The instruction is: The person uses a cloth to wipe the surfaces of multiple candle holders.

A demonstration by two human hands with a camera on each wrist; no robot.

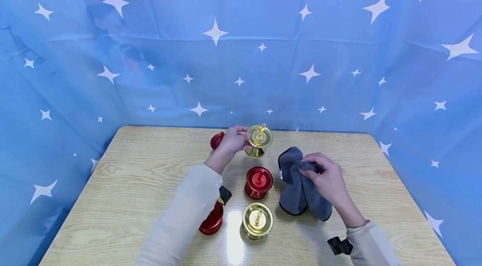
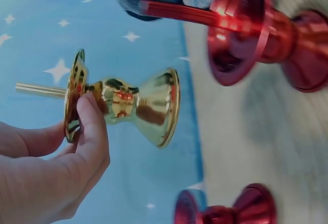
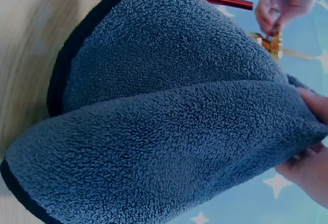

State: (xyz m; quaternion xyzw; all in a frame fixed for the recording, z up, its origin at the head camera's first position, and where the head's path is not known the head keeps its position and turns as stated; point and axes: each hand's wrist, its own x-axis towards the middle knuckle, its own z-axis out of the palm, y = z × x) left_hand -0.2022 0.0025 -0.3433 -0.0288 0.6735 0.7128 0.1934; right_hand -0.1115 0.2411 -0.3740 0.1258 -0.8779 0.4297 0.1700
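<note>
My left hand (image 1: 235, 140) pinches a gold metal candle holder (image 1: 260, 137) by the rim of its dish, near the table's back edge. In the left wrist view the gold candle holder (image 2: 120, 101) shows its flared base and thin stem, and appears raised off the table. To the right, my right hand (image 1: 327, 178) pinches a dark grey cloth (image 1: 295, 186) with black edging between thumb and fingers. The cloth (image 3: 169, 131) hangs in folds in the right wrist view, and its lower part is near the tabletop. Cloth and candle holder are apart.
A red candle holder (image 1: 259, 180) and another gold one (image 1: 257, 220) stand between my arms. Another red holder (image 1: 212, 218) is partly covered by my left sleeve, and one more (image 1: 216, 140) stands behind my left hand. A starred blue curtain (image 1: 263, 65) borders the wooden table (image 1: 132, 174).
</note>
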